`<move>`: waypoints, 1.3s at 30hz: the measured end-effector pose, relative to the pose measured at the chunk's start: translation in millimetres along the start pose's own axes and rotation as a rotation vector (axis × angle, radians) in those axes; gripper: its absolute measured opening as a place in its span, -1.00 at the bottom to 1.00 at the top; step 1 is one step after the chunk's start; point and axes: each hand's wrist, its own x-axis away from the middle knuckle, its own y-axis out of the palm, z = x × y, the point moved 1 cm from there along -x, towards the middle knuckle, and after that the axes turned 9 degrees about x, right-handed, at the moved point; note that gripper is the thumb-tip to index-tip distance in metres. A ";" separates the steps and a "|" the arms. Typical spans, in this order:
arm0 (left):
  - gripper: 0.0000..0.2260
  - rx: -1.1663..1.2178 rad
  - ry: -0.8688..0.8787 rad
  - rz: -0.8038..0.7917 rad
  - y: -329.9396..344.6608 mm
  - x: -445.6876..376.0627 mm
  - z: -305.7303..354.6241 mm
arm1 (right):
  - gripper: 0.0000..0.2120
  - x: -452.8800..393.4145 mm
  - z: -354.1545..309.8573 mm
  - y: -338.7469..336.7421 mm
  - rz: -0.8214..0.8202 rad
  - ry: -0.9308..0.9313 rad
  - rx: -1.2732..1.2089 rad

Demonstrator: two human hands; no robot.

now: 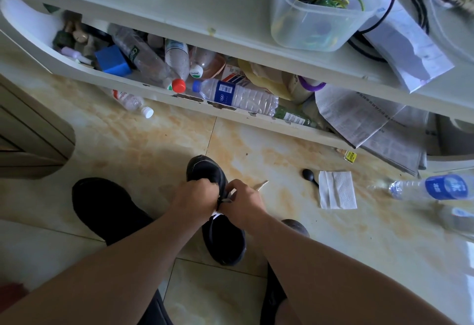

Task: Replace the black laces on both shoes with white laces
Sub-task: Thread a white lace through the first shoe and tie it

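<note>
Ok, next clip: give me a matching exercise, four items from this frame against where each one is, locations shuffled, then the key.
Items:
1. black shoe
2. white napkin
3. clear tub of coloured wires
4. red-capped bottle

Places:
A. on the table top
B. on the shelf under the table top
C. on the floor tile, right of the hands
D. under the left hand and right hand

Pairs: 1-D, 2-C, 3-A, 4-B
</note>
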 end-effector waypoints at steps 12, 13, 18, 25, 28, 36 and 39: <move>-0.85 1.484 -0.480 -0.032 2.7 19.1 -15.2 | -0.63 -3.4 -2.6 -3.3 0.029 0.058 -0.012; -0.86 1.322 -0.378 -0.027 0.0 20.0 -13.5 | -0.62 -3.1 -2.3 -2.6 0.034 0.039 0.009; -0.83 0.711 -0.034 0.184 -12.9 23.9 -18.1 | -0.63 1.3 -2.3 3.3 0.046 -0.077 0.104; -0.81 0.623 -0.051 0.041 -17.2 25.1 -19.8 | -0.70 -4.9 0.2 3.3 0.003 -0.058 0.023; -0.82 0.747 -0.069 0.018 -12.6 28.9 -21.5 | -0.63 -8.5 -1.3 -2.2 -0.026 -0.087 0.105; -0.80 0.990 -0.235 0.045 0.4 30.9 -18.3 | -0.84 -34.7 -28.4 -4.6 -0.062 -0.257 0.731; -0.85 1.026 -0.262 0.095 2.0 31.0 -9.2 | -0.86 -36.6 -34.4 -5.4 -0.117 -0.258 0.816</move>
